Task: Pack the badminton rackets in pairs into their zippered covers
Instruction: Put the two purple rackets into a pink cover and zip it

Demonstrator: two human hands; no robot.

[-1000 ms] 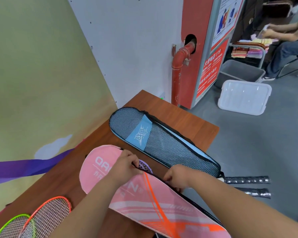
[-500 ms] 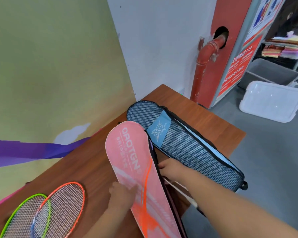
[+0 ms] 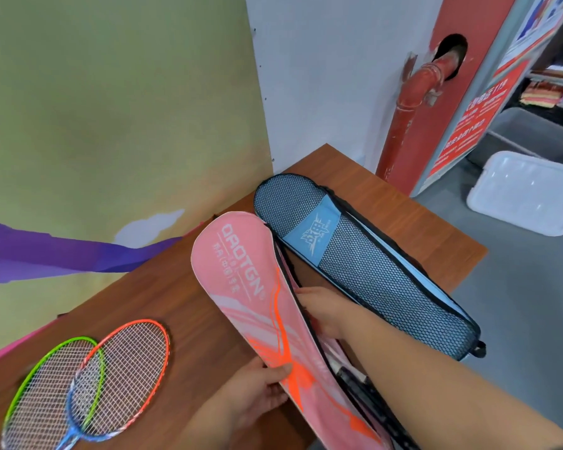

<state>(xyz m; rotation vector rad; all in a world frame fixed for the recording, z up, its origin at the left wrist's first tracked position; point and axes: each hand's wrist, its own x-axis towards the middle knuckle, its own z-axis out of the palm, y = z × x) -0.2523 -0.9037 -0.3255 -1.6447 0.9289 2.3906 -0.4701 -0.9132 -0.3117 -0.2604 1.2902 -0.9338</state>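
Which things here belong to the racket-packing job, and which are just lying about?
Job: pink cover, held by left hand and right hand; mesh cover; green racket; orange racket.
Lying about: white plastic lid, grey bin, red pipe.

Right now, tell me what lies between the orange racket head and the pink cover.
Head view: only bare wooden table separates orange racket from pink cover.

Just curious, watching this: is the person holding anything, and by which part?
Yes, the pink racket cover. The left hand grips its left edge near the narrow end; the right hand is at the zippered edge on the other side.
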